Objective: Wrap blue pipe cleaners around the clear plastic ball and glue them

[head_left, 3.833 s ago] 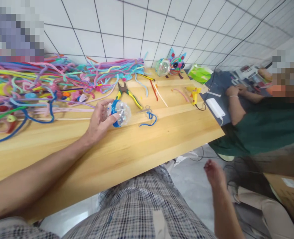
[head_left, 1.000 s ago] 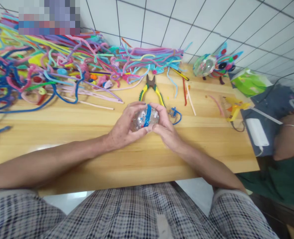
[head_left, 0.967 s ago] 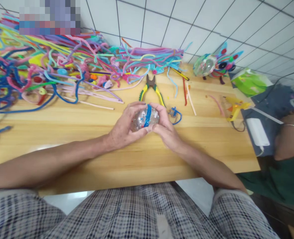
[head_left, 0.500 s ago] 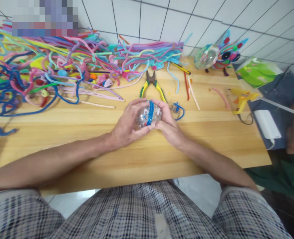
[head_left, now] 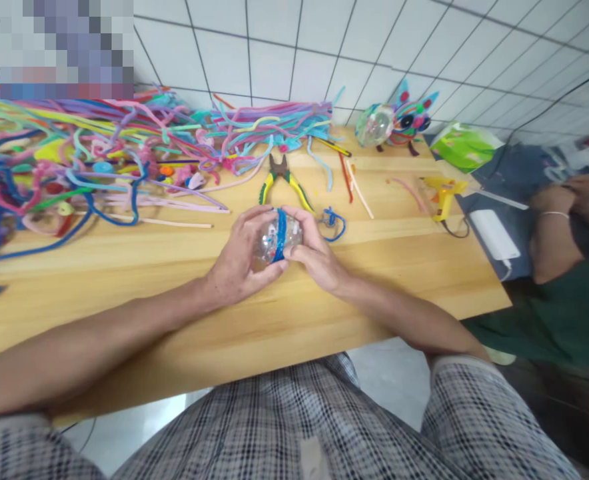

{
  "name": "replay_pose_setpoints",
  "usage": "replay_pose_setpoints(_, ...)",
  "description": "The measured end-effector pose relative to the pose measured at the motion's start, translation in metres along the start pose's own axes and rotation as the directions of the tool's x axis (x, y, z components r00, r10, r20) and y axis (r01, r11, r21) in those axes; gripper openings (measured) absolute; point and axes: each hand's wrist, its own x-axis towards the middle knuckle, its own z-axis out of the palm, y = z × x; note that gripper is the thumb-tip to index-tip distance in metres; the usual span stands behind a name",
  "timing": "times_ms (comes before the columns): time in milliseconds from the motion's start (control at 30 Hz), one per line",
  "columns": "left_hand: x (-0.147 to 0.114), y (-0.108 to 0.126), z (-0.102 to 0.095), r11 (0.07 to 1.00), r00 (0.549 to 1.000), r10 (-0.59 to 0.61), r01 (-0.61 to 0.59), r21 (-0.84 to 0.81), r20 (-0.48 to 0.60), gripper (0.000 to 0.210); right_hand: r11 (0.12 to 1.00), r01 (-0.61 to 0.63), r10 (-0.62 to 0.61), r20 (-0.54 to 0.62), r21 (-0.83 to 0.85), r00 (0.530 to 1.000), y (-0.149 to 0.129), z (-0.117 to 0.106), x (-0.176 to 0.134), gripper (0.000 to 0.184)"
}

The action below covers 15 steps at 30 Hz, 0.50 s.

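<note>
A clear, shiny ball (head_left: pixel 268 241) with small coloured bits showing in it sits between my two hands. Around its middle runs a blue fuzzy pipe-cleaner band (head_left: pixel 281 233). My left hand (head_left: pixel 237 257) is closed round the ball's left side, thumb underneath. On the other side, my right hand (head_left: pixel 317 250) grips the ball, its thumb pressed near the band. Just beyond my hands lie pliers (head_left: pixel 279 177) with yellow and green handles, jaws pointing away. A curled blue pipe cleaner (head_left: pixel 335 225) rests right of my right hand.
Tangled pipe cleaners (head_left: pixel 109 160) cover the table's far left. A pipe-cleaner figure (head_left: pixel 409 123) with a clear ball stands by the wall. Rightward are a yellow glue gun (head_left: pixel 442 197), a green packet (head_left: pixel 464 148) and a white box (head_left: pixel 494 235). Another person's arm (head_left: pixel 549 233) is at far right.
The view has swung right, so the table's things appear farther left. Both my hands still hold the ball; my right thumb has shifted slightly on it. The other person's hands now show.
</note>
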Motion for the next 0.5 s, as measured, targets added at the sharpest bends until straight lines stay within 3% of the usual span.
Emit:
replay_pose_setpoints(167,0.002,0.000,-0.003,0.999,0.999,-0.034,0.034,-0.029,0.006,0.065,0.999,0.000,0.000,-0.010,-0.052,1.000,0.001,0.000,0.001,0.077)
replay_pose_setpoints(333,0.002,-0.001,-0.006,0.996,0.997,-0.075,0.075,-0.049,0.011,0.064,0.964,0.067,-0.076,-0.023,-0.258,0.997,-0.012,-0.001,-0.007,0.076)
replay_pose_setpoints(400,0.001,-0.001,-0.007,0.994,0.995,-0.098,0.099,-0.055,0.018,0.065,0.931,0.156,-0.177,-0.035,-0.332,0.984,-0.025,-0.005,-0.006,0.069)
replay_pose_setpoints(500,-0.001,-0.001,-0.007,0.990,0.993,-0.112,0.114,-0.078,0.027,0.066,0.910,0.216,-0.249,-0.051,-0.355,0.967,-0.046,-0.029,0.002,0.041)
